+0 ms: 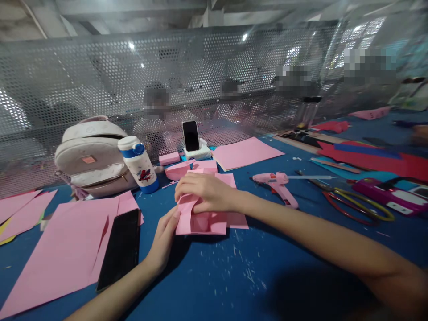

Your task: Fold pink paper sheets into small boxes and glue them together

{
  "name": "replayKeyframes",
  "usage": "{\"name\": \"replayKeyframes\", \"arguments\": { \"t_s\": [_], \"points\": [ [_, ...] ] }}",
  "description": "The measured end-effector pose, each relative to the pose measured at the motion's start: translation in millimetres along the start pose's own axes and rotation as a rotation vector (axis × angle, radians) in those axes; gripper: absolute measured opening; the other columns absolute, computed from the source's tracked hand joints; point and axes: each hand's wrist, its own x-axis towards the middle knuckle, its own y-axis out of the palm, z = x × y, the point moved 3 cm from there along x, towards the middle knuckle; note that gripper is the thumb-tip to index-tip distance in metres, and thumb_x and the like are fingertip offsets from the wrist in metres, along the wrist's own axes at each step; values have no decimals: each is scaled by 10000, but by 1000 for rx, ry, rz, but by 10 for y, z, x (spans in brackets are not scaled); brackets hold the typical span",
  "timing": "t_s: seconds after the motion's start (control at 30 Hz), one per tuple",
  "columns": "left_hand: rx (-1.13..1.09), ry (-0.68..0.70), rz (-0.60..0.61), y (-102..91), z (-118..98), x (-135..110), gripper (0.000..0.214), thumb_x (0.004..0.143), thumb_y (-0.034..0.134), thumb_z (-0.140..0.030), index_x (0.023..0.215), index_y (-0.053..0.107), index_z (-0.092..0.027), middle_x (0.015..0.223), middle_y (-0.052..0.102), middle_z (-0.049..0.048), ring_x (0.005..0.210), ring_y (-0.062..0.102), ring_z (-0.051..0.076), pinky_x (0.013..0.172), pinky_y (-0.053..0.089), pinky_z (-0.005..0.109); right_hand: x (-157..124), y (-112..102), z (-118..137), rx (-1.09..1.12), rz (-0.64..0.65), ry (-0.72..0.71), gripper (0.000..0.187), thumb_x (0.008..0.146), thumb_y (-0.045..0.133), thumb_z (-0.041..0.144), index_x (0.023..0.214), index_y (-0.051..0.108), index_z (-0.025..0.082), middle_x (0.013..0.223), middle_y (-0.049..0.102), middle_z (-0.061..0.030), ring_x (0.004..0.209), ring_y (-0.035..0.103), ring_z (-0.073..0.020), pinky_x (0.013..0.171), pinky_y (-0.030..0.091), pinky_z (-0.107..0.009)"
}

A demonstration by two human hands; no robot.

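A folded pink paper piece (209,225), shaped like an open box or pocket, sits at the middle of the blue table. My left hand (166,234) pinches its left edge between thumb and fingers. From above, my right hand (209,191) reaches over the piece, its fingers closed on the upper left fold; some fingertips are hidden inside the paper. Another flat pink sheet (238,221) shows beneath and to the right of it. Behind my hands lie more folded pink pieces (179,171). A pink glue gun (279,185) with a clear glue stick rests to the right.
Left are pink sheets (63,249), a black phone (120,249), a white backpack (93,156) and a bottle (142,167). Another phone (191,136) stands upright behind. Scissors (357,203), a purple case (389,196) and red sheets (374,156) lie right. A perforated metal screen (200,67) closes the back.
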Motion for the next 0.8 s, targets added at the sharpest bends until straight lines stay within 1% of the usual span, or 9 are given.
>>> {"name": "replayKeyframes", "arguments": {
  "t_s": [0.1, 0.2, 0.27, 0.4, 0.43, 0.6, 0.8],
  "points": [
    [60, 15, -22, -9, -23, -30, 413, 953, 556, -453, 1255, 687, -204, 1293, 683, 53, 1217, 591, 258, 1051, 428, 319, 8, -29, 16, 38, -18, 11, 334, 774, 707, 98, 1073, 600, 202, 1141, 662, -38, 1063, 560, -190, 972, 423, -353],
    [97, 11, -31, -24, -5, -37, 443, 924, 586, -483, 1248, 692, -200, 1308, 675, 68, 1218, 601, 282, 1040, 449, 352, 6, -43, 16, 3, -14, 1, 307, 822, 731, 211, 1102, 605, 201, 1171, 660, -48, 1103, 547, -208, 998, 403, -378],
    [110, 10, -45, -42, 29, -33, 452, 897, 610, -505, 1210, 715, -196, 1300, 679, 79, 1208, 609, 300, 1039, 455, 383, 4, -48, 9, -21, -2, 1, 293, 848, 725, 264, 1108, 612, 186, 1167, 665, -57, 1116, 542, -215, 1004, 396, -380],
    [132, -11, -165, -90, 89, -32, 487, 811, 685, -549, 1130, 752, -186, 1277, 691, 100, 1235, 587, 334, 1084, 414, 450, 3, -52, -2, -51, 33, 11, 246, 882, 692, 294, 1090, 631, 178, 1138, 678, -63, 1126, 536, -211, 1008, 386, -380],
    [137, -16, -178, -91, 92, -33, 495, 800, 692, -554, 1125, 753, -185, 1272, 694, 103, 1233, 588, 338, 1087, 409, 461, 3, -52, -3, -60, 42, 14, 241, 883, 690, 297, 1086, 635, 178, 1128, 681, -62, 1124, 536, -209, 1008, 383, -381],
    [154, -29, -141, -60, 63, -33, 488, 804, 677, -557, 1123, 749, -195, 1227, 718, 100, 1192, 621, 333, 1060, 439, 469, 3, -53, -3, -131, 74, 10, 229, 888, 688, 318, 1067, 657, 179, 1071, 680, -56, 1094, 532, -205, 1012, 367, -386],
    [192, -19, -168, -72, 84, -38, 438, 844, 648, -500, 1145, 735, -195, 1248, 710, 83, 1208, 623, 310, 1086, 424, 453, 5, -85, 49, -303, 70, -27, 153, 889, 679, 288, 999, 679, 182, 995, 654, -54, 1028, 518, -218, 994, 352, -384]
  ]
}}
